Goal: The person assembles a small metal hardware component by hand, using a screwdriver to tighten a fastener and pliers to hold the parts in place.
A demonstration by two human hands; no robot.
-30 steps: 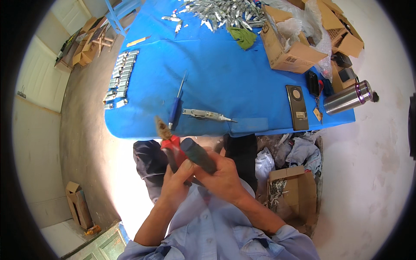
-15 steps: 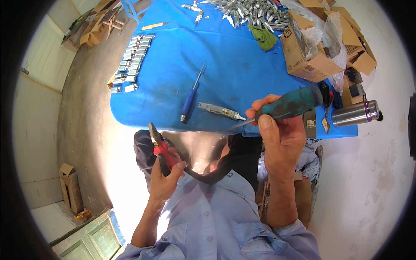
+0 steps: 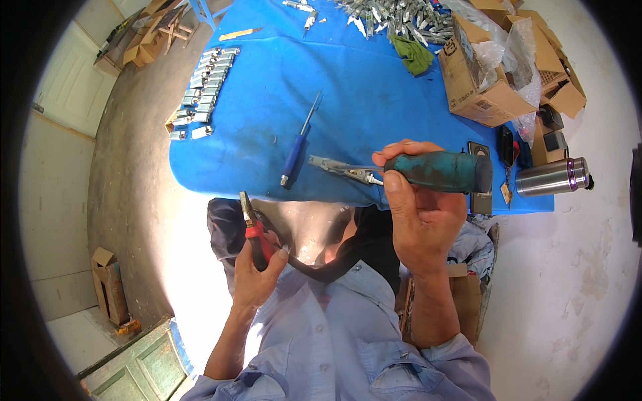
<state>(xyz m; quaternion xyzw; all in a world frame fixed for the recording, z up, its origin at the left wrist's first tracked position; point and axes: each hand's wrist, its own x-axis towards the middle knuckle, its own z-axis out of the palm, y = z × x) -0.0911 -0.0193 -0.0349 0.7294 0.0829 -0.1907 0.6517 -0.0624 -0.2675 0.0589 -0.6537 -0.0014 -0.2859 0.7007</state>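
Note:
My right hand (image 3: 428, 230) is closed round a large teal-handled screwdriver (image 3: 435, 172). Its thin shaft points left across a slim grey metal fitting (image 3: 326, 163) lying near the table's front edge; whether the tip touches it I cannot tell. Below the table edge, my left hand (image 3: 255, 281) grips pliers (image 3: 257, 239) with red and black handles, jaws upward. A small pale bit shows by the left thumb, too small to name. Just left of the fitting, a blue-handled screwdriver (image 3: 292, 159) lies on the blue-covered table (image 3: 247, 134).
Rows of metal fittings (image 3: 212, 83) line the table's left side, with a yellow knife (image 3: 239, 34) beyond. At the back lies a heap of similar parts (image 3: 401, 21) beside a green cloth (image 3: 413, 55). Cardboard boxes (image 3: 485, 107) and a steel flask (image 3: 552, 177) stand at the right.
The teal screwdriver has swung from slanting down-left to nearly level, its shaft now over the metal fitting. My right hand shifted slightly left; the pliers turned a little more upright.

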